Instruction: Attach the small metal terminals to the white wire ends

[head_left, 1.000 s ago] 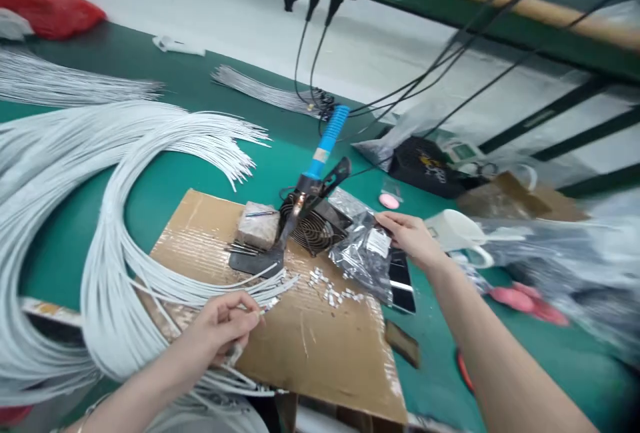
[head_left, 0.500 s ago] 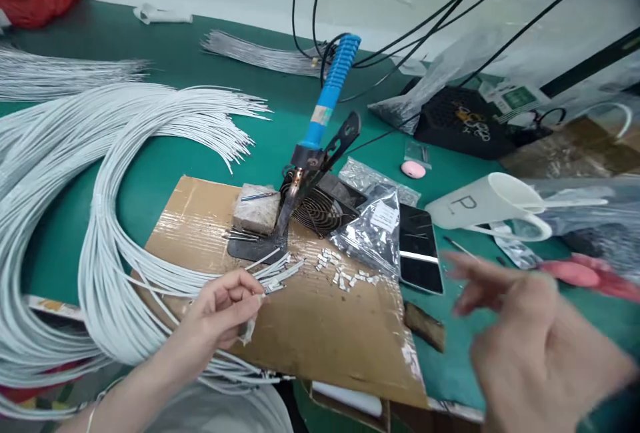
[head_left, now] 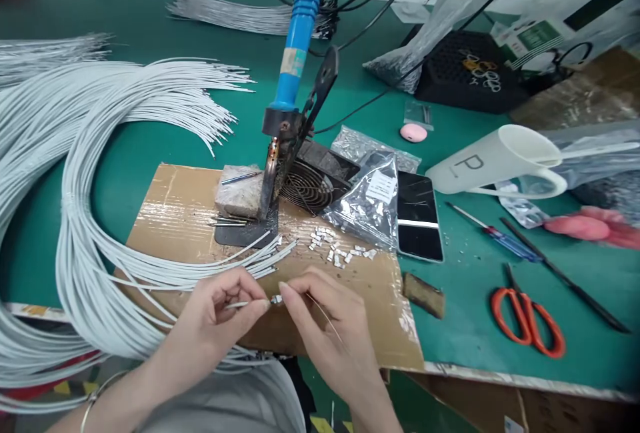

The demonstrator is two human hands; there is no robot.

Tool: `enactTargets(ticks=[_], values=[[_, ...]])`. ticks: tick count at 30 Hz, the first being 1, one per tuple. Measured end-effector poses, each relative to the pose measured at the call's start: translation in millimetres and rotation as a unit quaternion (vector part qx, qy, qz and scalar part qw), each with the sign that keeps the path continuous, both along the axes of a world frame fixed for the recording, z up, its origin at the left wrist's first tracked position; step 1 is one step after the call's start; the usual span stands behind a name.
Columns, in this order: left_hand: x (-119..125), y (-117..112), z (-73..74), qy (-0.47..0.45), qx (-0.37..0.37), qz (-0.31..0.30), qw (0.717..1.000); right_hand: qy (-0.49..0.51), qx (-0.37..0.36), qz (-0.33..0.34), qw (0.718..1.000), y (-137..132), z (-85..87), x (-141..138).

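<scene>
My left hand is closed in a pinch on a white cable near its end. At that end, between my two hands, sits a tiny white connector. My right hand is closed too, its thumb and index fingertips touching the connector's right side. A thin pale wire runs through its grip toward the palm. Just behind the hands, more white cable ends lie on the cardboard, with several loose white connectors to their right.
A blue-handled soldering iron stands tilted in its holder beside a pale block. Looped white cables fill the left. Toward the right are a phone, a white jug, a screwdriver and orange-handled scissors.
My right hand has come from the far right to meet my left hand at the connector, uncovering the scissors and screwdriver. The camera view has shifted; my left hand keeps its pinch.
</scene>
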State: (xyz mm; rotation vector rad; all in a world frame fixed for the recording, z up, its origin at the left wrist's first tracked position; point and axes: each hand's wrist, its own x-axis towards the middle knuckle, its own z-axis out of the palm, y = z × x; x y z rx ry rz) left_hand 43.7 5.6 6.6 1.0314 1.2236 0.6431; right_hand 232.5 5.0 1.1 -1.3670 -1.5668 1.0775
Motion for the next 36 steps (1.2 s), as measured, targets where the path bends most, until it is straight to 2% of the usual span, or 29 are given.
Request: enactTargets(ticks=[4,8,10,12,14,16,18,21,26,32,36], values=[[2,3,6.3,0.03,0.019,0.024,0.999,0.033,-0.013,-0.01,0.999,-2,-8.1,-7],[4,9,6.7,0.052,0.03,0.039,0.997,0.052,-0.015,-0.032,0.998,-4,-17.2,-13],[5,11,5.2,0.065,0.023,0.049,0.996,0.039,0.0,-0.037,0.999,-4,-19.4,-14],[5,12,4.0,0.075,0.019,0.058,0.995,0.006,0.054,-0.04,0.998,-2,-19.6,-12],[7,11,3.7,0.085,0.025,0.058,0.994,-0.048,0.145,-0.019,0.988,1,-17.5,-7],[8,12,4.4,0.094,0.032,0.056,0.993,-0.113,0.23,0.032,0.966,5,-13.8,0],[9,13,5.7,0.103,0.038,0.056,0.992,-0.168,0.265,0.086,0.946,8,-9.6,7],[11,15,7.5,0.114,0.048,0.047,0.991,-0.206,0.269,0.14,0.93,10,-5.3,14],[10,13,7.1,0.126,0.062,0.035,0.989,-0.219,0.267,0.194,0.918,11,-4.3,20],[7,9,2.5,0.13,0.086,0.021,0.988,-0.23,0.291,0.202,0.906,17,1.0,23],[9,11,1.6,0.116,0.081,0.025,0.99,-0.241,0.293,0.208,0.902,15,-3.8,22]])
